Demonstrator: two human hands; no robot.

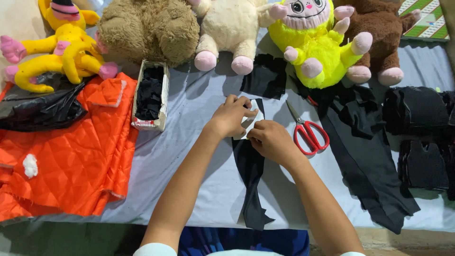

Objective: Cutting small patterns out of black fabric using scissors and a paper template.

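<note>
We saw both hands at the desk's (199,109) centre: left hand (231,116) and right hand (270,141), fingers pressed together, pinching a white paper (251,118) against a black cloth strip (250,180). Red scissors (308,132) lay at three o'clock.

Grey cloth-covered table (199,109), tan floor (403,242) below

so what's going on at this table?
A person presses a small white paper piece onto a long strip of black fabric with both hands: left hand on top, right hand at its lower edge. Red-handled scissors lie untouched just to the right. Plush toys line the far edge, a box of black scraps and orange quilted fabric sit to the left, more black fabric piles to the right.
</note>
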